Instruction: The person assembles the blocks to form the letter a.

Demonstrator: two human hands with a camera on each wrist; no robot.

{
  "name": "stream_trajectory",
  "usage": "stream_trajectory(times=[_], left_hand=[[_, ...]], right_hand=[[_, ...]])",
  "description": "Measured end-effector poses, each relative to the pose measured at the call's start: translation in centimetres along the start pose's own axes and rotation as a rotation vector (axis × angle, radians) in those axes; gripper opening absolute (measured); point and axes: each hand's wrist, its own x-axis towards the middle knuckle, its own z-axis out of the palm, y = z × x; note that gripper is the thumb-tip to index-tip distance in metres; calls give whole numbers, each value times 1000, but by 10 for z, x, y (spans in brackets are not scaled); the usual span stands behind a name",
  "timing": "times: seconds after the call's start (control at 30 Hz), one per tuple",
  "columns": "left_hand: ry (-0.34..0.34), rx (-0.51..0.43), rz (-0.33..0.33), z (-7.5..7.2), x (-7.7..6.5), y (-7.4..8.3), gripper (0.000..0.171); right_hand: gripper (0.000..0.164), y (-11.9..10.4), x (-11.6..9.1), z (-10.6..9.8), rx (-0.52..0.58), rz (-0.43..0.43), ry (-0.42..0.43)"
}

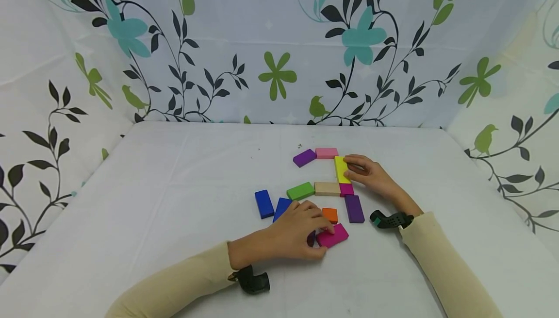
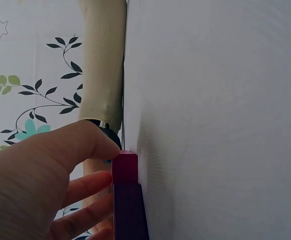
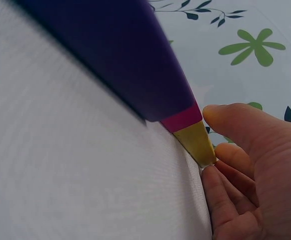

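My left hand (image 1: 297,230) pinches a magenta block (image 1: 334,236) between thumb and fingers, low over the white table. A dark purple block (image 2: 129,210) lines up behind the magenta one in the left wrist view; in the head view the left hand mostly covers it. At the far right of the layout, my right hand (image 1: 373,177) has thumb and fingers curled at the edge of a flat yellow block (image 1: 342,170). Below the yellow block come a small magenta block (image 1: 347,190) and a purple block (image 1: 354,209), end to end.
Beside the yellow column lie a tan block (image 1: 327,189) and a green block (image 1: 300,191). Pink (image 1: 326,153) and purple (image 1: 304,158) blocks sit at the back. Two blue blocks (image 1: 264,204) are left, one partly behind the left hand. An orange block (image 1: 330,215) lies centrally.
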Motion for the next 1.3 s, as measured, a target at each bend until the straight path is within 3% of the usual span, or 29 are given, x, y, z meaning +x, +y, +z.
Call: stream_trajectory(times=[0.23,0.6,1.3], left_hand=[[-29,-34,-15,-1,-2,0,28],[-75,-168,-21,-2,-3,-2,31],[-71,-155,0,-1,-6,-5,32]], right_hand=[[54,0,0,0,-3,-2,1],[54,0,0,0,7,-2,-1],[55,2,1,-1,-4,2,-3]])
